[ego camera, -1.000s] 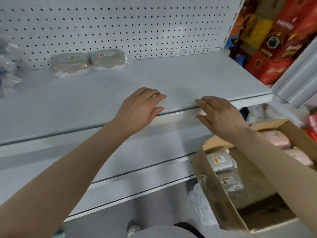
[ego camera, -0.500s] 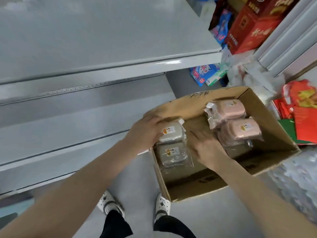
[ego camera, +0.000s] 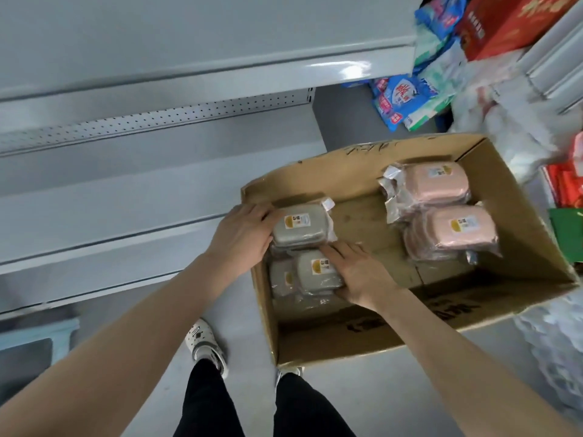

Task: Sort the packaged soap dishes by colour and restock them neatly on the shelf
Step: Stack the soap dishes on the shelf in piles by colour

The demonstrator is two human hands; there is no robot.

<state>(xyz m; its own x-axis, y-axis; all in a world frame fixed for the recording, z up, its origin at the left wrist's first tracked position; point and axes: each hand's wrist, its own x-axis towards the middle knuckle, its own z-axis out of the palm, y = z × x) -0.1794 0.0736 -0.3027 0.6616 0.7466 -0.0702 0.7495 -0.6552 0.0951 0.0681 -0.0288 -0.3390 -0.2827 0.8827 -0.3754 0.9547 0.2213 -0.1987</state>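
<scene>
Shelf [ego camera: 189, 58]: smooth grey metal with a glossy rounded lip, far left; a perforated strip runs below it.

Left hand [ego camera: 243, 234]: fingers and thumb curled round the left end of the far grey soap dish [ego camera: 299, 227], a rounded rectangle in crinkled clear film with an orange-and-white label.

Just nearer lies the near grey soap dish [ego camera: 318, 269] in the same wrap, overlapping a third grey dish [ego camera: 280, 279] on its left.

Right hand [ego camera: 359, 272]: fingers over the near dish's right end, thumb against its near edge, gripping it.

All three grey dishes sit in the left part of an open brown cardboard box [ego camera: 520, 247] on the floor.

Right part of the box: a far pink soap dish [ego camera: 438, 181] and a near pink soap dish [ego camera: 454, 231], film-wrapped and touching.

Beyond the box: blue packets [ego camera: 400, 99] and a red carton [ego camera: 504, 23].
</scene>
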